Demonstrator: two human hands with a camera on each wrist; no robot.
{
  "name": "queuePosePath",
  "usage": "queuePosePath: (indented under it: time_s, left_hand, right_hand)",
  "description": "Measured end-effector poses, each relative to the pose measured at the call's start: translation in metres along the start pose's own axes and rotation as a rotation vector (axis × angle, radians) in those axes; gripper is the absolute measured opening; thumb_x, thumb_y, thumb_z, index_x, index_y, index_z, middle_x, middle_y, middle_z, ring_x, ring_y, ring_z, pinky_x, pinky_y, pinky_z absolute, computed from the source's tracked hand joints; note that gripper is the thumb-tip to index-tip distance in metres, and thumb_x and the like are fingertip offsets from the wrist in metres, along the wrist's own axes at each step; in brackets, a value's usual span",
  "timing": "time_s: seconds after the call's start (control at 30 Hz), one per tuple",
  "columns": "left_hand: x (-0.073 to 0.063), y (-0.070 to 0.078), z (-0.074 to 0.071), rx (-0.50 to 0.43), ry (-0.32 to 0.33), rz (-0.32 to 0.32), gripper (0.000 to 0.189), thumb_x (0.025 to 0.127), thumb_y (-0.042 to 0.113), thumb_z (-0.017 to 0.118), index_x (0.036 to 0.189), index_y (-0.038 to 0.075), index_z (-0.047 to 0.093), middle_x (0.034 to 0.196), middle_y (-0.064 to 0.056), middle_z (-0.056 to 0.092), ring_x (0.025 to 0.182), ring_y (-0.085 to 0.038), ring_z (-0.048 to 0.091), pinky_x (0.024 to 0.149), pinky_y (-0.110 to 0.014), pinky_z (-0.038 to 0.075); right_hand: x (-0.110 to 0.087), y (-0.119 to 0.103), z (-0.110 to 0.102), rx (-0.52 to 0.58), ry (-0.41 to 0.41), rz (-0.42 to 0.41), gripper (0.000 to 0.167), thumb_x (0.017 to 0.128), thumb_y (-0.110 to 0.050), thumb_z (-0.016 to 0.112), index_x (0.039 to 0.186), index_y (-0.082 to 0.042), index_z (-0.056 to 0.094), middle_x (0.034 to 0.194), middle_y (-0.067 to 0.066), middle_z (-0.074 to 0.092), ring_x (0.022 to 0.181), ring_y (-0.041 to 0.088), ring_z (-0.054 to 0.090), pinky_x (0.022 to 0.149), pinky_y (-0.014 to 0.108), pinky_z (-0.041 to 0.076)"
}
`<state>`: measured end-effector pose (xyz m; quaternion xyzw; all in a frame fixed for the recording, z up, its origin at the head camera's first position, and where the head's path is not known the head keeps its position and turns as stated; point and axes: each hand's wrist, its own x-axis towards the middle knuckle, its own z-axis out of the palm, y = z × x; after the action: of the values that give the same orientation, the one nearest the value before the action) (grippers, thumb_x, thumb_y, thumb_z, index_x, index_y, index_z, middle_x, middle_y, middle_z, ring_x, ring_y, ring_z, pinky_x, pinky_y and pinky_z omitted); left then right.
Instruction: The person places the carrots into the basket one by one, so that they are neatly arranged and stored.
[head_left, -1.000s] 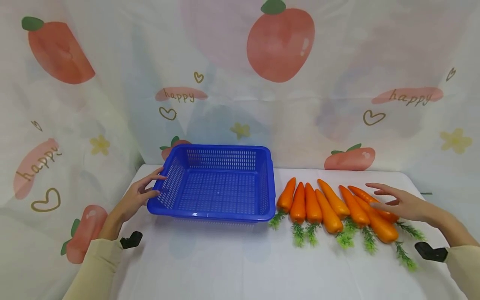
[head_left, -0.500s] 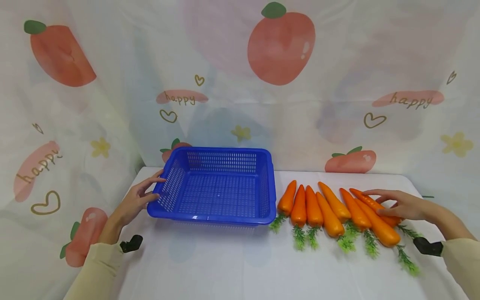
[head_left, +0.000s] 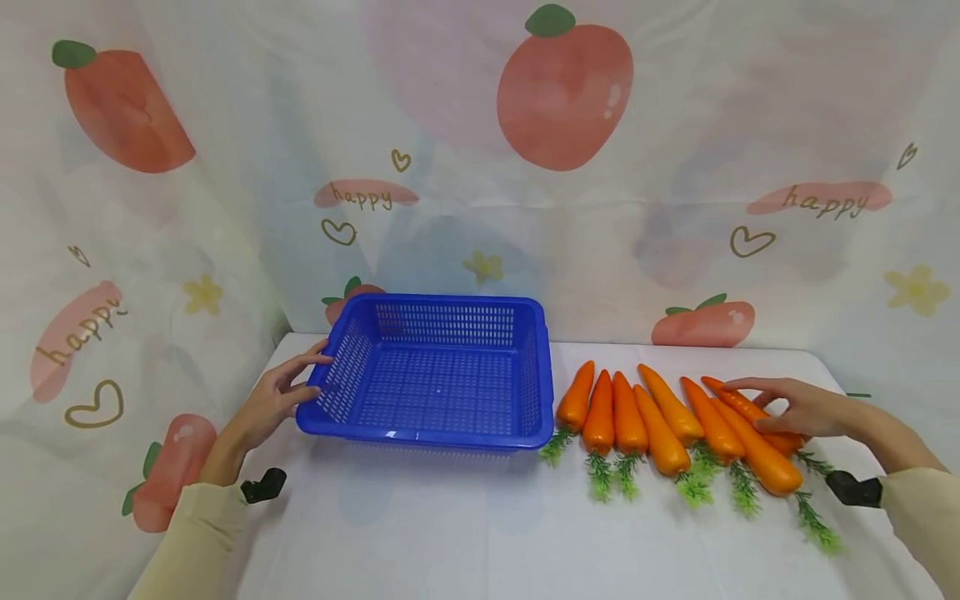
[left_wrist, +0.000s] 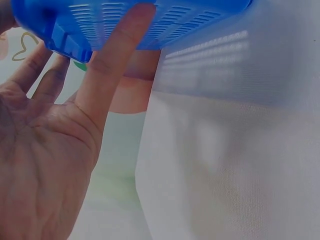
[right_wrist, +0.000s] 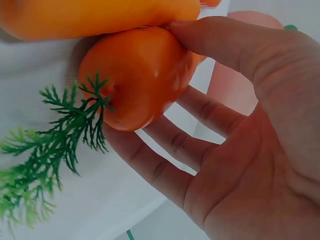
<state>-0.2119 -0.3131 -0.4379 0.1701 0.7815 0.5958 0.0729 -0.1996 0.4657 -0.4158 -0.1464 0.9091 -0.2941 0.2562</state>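
A blue plastic basket [head_left: 442,442] with slotted walls stands at the centre left of the table. My left hand [head_left: 272,402] is at its left side, fingers fairly straight and spread, the tips touching the rim. In the left wrist view, the thumb [left_wrist: 112,70] lies across the basket's slotted wall. At the right end of a row of orange carrots [head_left: 660,433], my right hand [head_left: 813,408] holds the outermost carrot [right_wrist: 140,75]. Its thumb [right_wrist: 200,35] is on one side and the other fingers curve round the far side. Green leaves [right_wrist: 55,145] trail from that carrot's thick end.
The neighbouring carrot [right_wrist: 100,17] lies right against the held one. The table [head_left: 465,533] has a white cloth, and a printed curtain [head_left: 570,225] hangs close behind and at the left. Black wrist straps [head_left: 262,486] sit below both hands.
My right hand has come down and left from above the row onto the outermost carrot, thumb and fingers closing round it. The left hand stays at the basket's rim.
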Motion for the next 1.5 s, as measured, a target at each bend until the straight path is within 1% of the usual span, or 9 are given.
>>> queuePosePath:
  time_s: [0.17, 0.33, 0.57, 0.7, 0.9, 1.03, 1.1, 1.27, 1.5]
  left_hand:
    - [0.0, 0.003, 0.0, -0.021, -0.008, -0.003, 0.047, 0.103, 0.008, 0.055, 0.148, -0.003, 0.045, 0.172, -0.008, 0.014, 0.145, -0.055, 0.028, 0.085, -0.04, 0.062]
    - [0.001, 0.001, 0.0, -0.04, -0.006, -0.013, 0.048, 0.103, 0.009, 0.055, 0.148, -0.004, 0.044, 0.173, -0.007, 0.013, 0.147, -0.054, 0.026, 0.085, -0.042, 0.062]
    - [-0.001, 0.001, 0.001, -0.044, 0.005, -0.02, 0.047, 0.103, 0.009, 0.056, 0.148, -0.003, 0.045, 0.172, -0.01, 0.012, 0.147, -0.053, 0.026, 0.085, -0.043, 0.062]
    - [-0.001, 0.001, 0.002, -0.049, 0.004, -0.026, 0.047, 0.103, 0.009, 0.056, 0.148, -0.002, 0.045, 0.172, -0.011, 0.011, 0.147, -0.054, 0.027, 0.085, -0.044, 0.062]
    - [0.0, 0.0, 0.001, -0.058, 0.005, -0.031, 0.047, 0.103, 0.008, 0.056, 0.147, -0.003, 0.045, 0.172, -0.01, 0.011, 0.147, -0.054, 0.027, 0.084, -0.044, 0.062]
    - [0.0, 0.0, 0.001, -0.057, 0.006, -0.034, 0.047, 0.102, 0.007, 0.055, 0.147, -0.002, 0.046, 0.173, -0.007, 0.013, 0.147, -0.054, 0.026, 0.085, -0.045, 0.061]
    - [0.0, 0.0, 0.001, -0.053, 0.008, -0.034, 0.047, 0.102, 0.007, 0.055, 0.147, -0.002, 0.046, 0.173, -0.006, 0.014, 0.148, -0.053, 0.024, 0.085, -0.045, 0.061]
    - [-0.001, -0.001, 0.001, -0.046, 0.01, -0.03, 0.047, 0.102, 0.007, 0.056, 0.147, -0.003, 0.046, 0.172, -0.007, 0.014, 0.148, -0.054, 0.023, 0.085, -0.046, 0.061]
    - [-0.002, -0.001, 0.0, -0.034, 0.006, -0.014, 0.046, 0.103, 0.009, 0.055, 0.148, -0.002, 0.046, 0.172, -0.008, 0.013, 0.147, -0.055, 0.025, 0.084, -0.042, 0.062]
  right_hand:
    - [0.003, -0.007, -0.002, -0.037, 0.007, 0.038, 0.062, 0.096, -0.011, 0.069, 0.153, -0.014, 0.044, 0.125, 0.036, 0.053, 0.075, 0.021, 0.06, 0.057, 0.033, 0.056]
    - [0.001, -0.015, -0.007, -0.049, 0.021, 0.053, 0.065, 0.094, -0.012, 0.071, 0.152, -0.007, 0.042, 0.124, 0.034, 0.054, 0.061, 0.021, 0.058, 0.055, 0.034, 0.056]
    - [-0.005, -0.035, -0.019, -0.023, 0.034, 0.063, 0.071, 0.095, -0.013, 0.071, 0.155, -0.005, 0.035, 0.128, 0.037, 0.05, 0.064, 0.024, 0.062, 0.057, 0.038, 0.059]
    - [-0.008, -0.049, -0.027, -0.02, 0.048, 0.018, 0.072, 0.095, -0.011, 0.07, 0.157, -0.005, 0.033, 0.131, 0.041, 0.045, 0.061, 0.023, 0.061, 0.058, 0.036, 0.059]
    - [-0.008, -0.073, -0.036, -0.018, 0.06, -0.027, 0.077, 0.096, -0.013, 0.07, 0.161, -0.01, 0.028, 0.13, 0.038, 0.049, 0.071, 0.023, 0.067, 0.061, 0.038, 0.061]
    - [-0.005, -0.096, -0.042, 0.013, 0.064, -0.023, 0.073, 0.097, -0.015, 0.07, 0.158, -0.007, 0.03, 0.132, 0.035, 0.049, 0.078, 0.024, 0.07, 0.065, 0.038, 0.063]
    - [-0.002, -0.108, -0.045, 0.024, 0.068, -0.046, 0.071, 0.098, -0.015, 0.07, 0.157, -0.007, 0.032, 0.131, 0.034, 0.05, 0.077, 0.026, 0.072, 0.064, 0.04, 0.063]
    - [0.01, -0.138, -0.048, 0.038, 0.065, -0.111, 0.069, 0.098, -0.012, 0.069, 0.158, -0.011, 0.036, 0.126, 0.026, 0.056, 0.08, 0.027, 0.072, 0.064, 0.042, 0.063]
    - [0.037, -0.183, -0.045, 0.055, 0.046, -0.122, 0.071, 0.097, -0.021, 0.072, 0.159, -0.018, 0.038, 0.134, 0.026, 0.056, 0.097, 0.028, 0.068, 0.069, 0.043, 0.064]
